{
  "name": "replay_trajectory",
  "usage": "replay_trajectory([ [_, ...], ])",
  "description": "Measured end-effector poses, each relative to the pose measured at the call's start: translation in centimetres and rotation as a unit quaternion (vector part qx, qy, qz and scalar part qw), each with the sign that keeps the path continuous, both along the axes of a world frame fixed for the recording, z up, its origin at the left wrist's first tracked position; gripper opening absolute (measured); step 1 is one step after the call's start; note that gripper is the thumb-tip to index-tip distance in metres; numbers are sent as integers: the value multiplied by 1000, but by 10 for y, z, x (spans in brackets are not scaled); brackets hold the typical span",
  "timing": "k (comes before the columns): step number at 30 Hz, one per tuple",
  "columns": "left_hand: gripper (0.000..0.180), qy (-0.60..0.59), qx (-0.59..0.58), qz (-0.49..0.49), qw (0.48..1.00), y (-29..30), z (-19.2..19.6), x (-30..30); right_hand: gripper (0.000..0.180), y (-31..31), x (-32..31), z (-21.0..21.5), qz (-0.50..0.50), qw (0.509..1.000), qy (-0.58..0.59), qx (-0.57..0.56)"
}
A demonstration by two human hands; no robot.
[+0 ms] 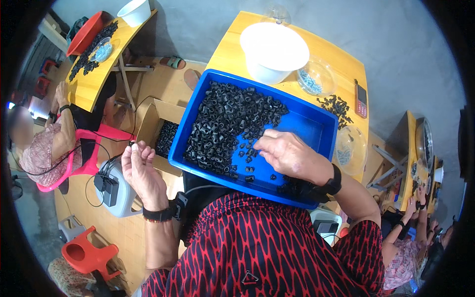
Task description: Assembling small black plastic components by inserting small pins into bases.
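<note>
One rectangular blue plastic tray (304, 129) is heaped with countless black clips (215, 123), far-right corner (322, 123) bare. Leftward, one dark bit (132, 143) is pinched by the left hand (142, 171); inside, the right hand's (289, 152) hold cannot be told.

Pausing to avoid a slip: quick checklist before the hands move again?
1. Right hand over the blue tray: ok, fingers bunched close to loose parts.
2. Piece secure in the right fingertips: cannot tell, the hand hides it.
3. Left hand outside the tray: ok, off its left side.
4. Black cable well away from the left fingertips: not ok, it runs right by them in this view.
5. Black parts on hand: ok, heaped mostly on the tray's left.
6. Tray firmly supported: cannot tell, its underside is hidden.
</note>
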State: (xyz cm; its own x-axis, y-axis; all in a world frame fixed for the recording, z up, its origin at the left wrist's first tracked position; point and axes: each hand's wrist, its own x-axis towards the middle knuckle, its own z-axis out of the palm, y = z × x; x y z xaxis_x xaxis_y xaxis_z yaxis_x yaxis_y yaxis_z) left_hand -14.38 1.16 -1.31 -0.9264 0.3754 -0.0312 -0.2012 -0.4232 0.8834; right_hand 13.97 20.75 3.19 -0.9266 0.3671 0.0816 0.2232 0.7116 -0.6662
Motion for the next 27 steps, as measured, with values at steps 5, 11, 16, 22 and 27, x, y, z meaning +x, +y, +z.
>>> replay_trajectory([
  [5, 61, -74, -110, 37, 990, -15, -33, -17, 8, -8, -17, 5, 50, 992, -117, 19],
  [11, 66, -66, -141, 21, 988, -13, -31, -17, 13, -16, -26, 3, 60, 979, -174, 91],
  [16, 39, 63, -107, 11, 992, 3, 1, 3, 13, -6, -21, -5, 27, 985, -160, 60],
  [22, 15, 149, -82, -120, 978, 12, 46, 49, 14, -5, -10, 13, -26, 992, 7, -120],
  [27, 14, 81, -125, -349, 925, 25, 61, 84, 15, -18, 2, 13, -65, 956, 83, -274],
])
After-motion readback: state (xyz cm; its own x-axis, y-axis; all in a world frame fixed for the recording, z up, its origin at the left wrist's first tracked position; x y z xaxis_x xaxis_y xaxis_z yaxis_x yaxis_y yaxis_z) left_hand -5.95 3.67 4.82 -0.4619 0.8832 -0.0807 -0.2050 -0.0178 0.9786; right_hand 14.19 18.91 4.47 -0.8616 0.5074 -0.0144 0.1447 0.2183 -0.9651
